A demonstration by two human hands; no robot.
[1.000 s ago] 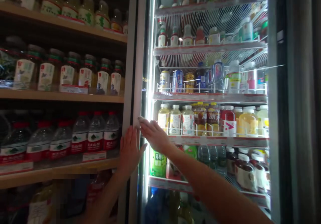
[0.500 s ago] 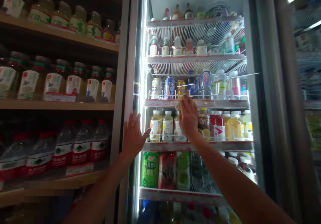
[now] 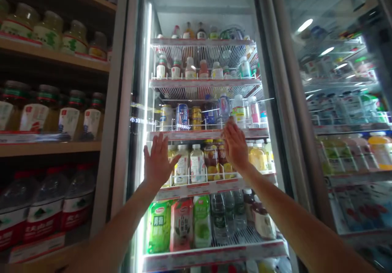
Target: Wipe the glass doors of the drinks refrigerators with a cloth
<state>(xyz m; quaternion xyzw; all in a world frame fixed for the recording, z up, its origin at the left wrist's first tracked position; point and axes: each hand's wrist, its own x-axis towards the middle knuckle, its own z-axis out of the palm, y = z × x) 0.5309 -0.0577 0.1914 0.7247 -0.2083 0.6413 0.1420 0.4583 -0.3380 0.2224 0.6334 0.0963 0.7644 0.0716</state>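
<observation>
My left hand [image 3: 158, 161] is open, fingers spread, flat against the glass door [image 3: 196, 16] of a lit drinks fridge, at the height of the third shelf. My right hand [image 3: 235, 145] is open too, palm flat on the same glass, a little higher and to the right. Behind the glass stand cans [image 3: 182, 116] on the shelf above the hands and bottles [image 3: 197, 163] level with them. Green and pink cartons [image 3: 180, 225] fill the shelf below. Neither hand holds anything.
Wooden shelves [image 3: 52, 145] on the left carry jars and water bottles [image 3: 41, 207] with red labels. A second fridge with a glass door [image 3: 346, 114] stands to the right, reflecting ceiling lights. A grey door frame [image 3: 118, 114] separates fridge and shelves.
Both hands have moved right across the glass, away from the left edge of the door, and the view has swung right. The second fridge has come into view.
</observation>
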